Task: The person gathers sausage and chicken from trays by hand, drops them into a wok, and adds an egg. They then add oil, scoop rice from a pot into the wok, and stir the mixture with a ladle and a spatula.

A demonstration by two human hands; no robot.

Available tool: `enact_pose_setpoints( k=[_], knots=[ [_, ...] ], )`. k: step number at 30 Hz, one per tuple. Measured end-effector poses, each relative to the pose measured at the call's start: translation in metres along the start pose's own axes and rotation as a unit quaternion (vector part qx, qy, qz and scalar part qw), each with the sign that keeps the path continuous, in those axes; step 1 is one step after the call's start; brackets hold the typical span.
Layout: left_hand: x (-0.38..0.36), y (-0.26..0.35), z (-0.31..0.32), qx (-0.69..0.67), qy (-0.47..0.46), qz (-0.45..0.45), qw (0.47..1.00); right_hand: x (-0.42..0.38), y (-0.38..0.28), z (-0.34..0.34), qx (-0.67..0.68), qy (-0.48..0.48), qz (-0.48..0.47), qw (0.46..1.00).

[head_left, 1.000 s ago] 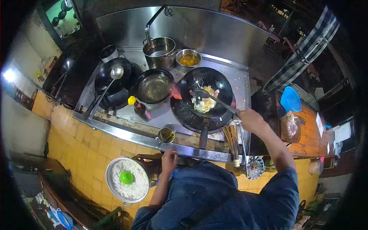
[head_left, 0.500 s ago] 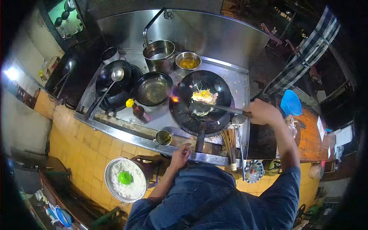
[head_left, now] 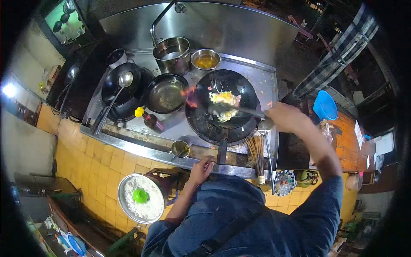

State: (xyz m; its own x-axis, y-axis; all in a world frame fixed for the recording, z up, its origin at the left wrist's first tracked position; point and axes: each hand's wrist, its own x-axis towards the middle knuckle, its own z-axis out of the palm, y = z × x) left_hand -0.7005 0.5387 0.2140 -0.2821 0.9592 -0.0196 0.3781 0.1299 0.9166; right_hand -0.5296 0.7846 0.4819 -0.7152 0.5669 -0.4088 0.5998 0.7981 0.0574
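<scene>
My right hand (head_left: 282, 118) grips the handle of a metal wok spatula (head_left: 246, 111); its blurred blade lies in the large black wok (head_left: 201, 92), against a heap of yellow and white food that looks like egg (head_left: 224, 100). Near the stove's front edge is my left hand (head_left: 201, 171), its fingers loosely curled and apart with nothing seen in them. Close by it, but not gripped, is the wok's handle (head_left: 222, 150). Flames (head_left: 190, 97) show at the wok's left rim.
On the steel stove stand a second pan (head_left: 167, 94), a ladle (head_left: 125, 79), a bottle with a yellow cap (head_left: 152, 122), a small metal cup (head_left: 180, 149), a tall pot (head_left: 171, 55) and a bowl of yellow liquid (head_left: 206, 61). A bamboo brush (head_left: 255, 150) leans right. Below left sits a rice pot (head_left: 150, 210).
The spatula and my right hand have shifted slightly, and the food has spread a little in the wok. Flames at the left rim have grown. The whole view has moved slightly.
</scene>
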Motion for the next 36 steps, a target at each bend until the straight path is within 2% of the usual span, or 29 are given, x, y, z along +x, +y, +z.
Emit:
enact_pose_setpoints(
  k=[1,3,6,8,10,12,13,16,18,20,21,22,24,26,28,30,32,33,36],
  knots=[
    [0.002,0.001,-0.002,-0.001,0.005,0.000,1.000,-0.016,-0.007,-0.022,-0.040,-0.040,0.007,0.998],
    [-0.003,0.003,-0.004,-0.006,0.001,-0.036,0.999,-0.013,-0.010,-0.021,-0.057,-0.033,0.008,0.998],
    [-0.002,-0.004,-0.001,0.016,0.011,-0.025,1.000,0.007,-0.012,0.006,-0.068,-0.016,0.030,0.997],
    [-0.004,-0.007,-0.003,0.009,0.011,-0.011,1.000,0.012,-0.012,0.011,-0.050,-0.012,0.008,0.999],
    [-0.002,-0.005,-0.003,0.001,0.017,0.005,1.000,-0.005,-0.014,-0.011,-0.040,-0.025,-0.007,0.999],
    [-0.004,-0.002,-0.006,0.013,0.010,-0.022,1.000,-0.017,-0.024,-0.019,-0.068,-0.038,0.004,0.997],
    [-0.003,-0.003,-0.006,0.015,0.007,-0.021,1.000,-0.002,-0.025,-0.003,-0.036,-0.031,0.042,0.998],
    [-0.003,-0.003,-0.002,0.000,0.018,-0.026,1.000,0.017,-0.021,0.033,-0.051,0.026,0.029,0.998],
    [-0.003,-0.002,-0.004,0.028,0.009,-0.028,0.999,-0.008,-0.024,0.008,-0.026,0.034,0.019,0.999],
    [-0.002,-0.005,-0.002,0.013,0.011,-0.029,0.999,-0.025,-0.025,-0.011,-0.029,-0.052,0.015,0.998],
    [-0.004,-0.007,0.000,0.000,0.008,-0.032,0.999,-0.022,-0.029,-0.008,-0.009,-0.040,0.055,0.998],
    [-0.002,-0.010,0.000,-0.001,0.006,-0.032,0.999,-0.011,-0.026,0.009,-0.008,-0.041,0.056,0.998],
    [-0.001,-0.011,0.001,0.059,-0.031,-0.059,0.996,0.013,-0.021,0.049,0.004,0.039,0.063,0.997],
    [0.001,-0.009,-0.001,0.027,-0.020,-0.046,0.998,-0.005,-0.017,0.029,0.010,0.040,0.031,0.999],
    [0.001,-0.005,0.000,-0.009,-0.008,-0.033,0.999,-0.035,-0.024,-0.011,0.015,-0.061,0.040,0.997],
    [0.000,-0.003,-0.002,0.010,-0.010,-0.049,0.999,-0.023,-0.021,0.012,0.012,-0.049,0.029,0.998],
    [0.002,-0.005,-0.001,0.018,-0.012,-0.045,0.999,0.003,-0.024,0.049,0.014,0.025,0.065,0.997],
    [0.000,-0.005,0.000,0.026,-0.009,-0.043,0.999,0.009,-0.026,0.056,0.007,0.032,0.082,0.996],
    [-0.002,-0.007,0.001,0.016,0.006,-0.022,1.000,-0.033,-0.020,0.027,0.020,-0.006,0.023,1.000]
  ],
)
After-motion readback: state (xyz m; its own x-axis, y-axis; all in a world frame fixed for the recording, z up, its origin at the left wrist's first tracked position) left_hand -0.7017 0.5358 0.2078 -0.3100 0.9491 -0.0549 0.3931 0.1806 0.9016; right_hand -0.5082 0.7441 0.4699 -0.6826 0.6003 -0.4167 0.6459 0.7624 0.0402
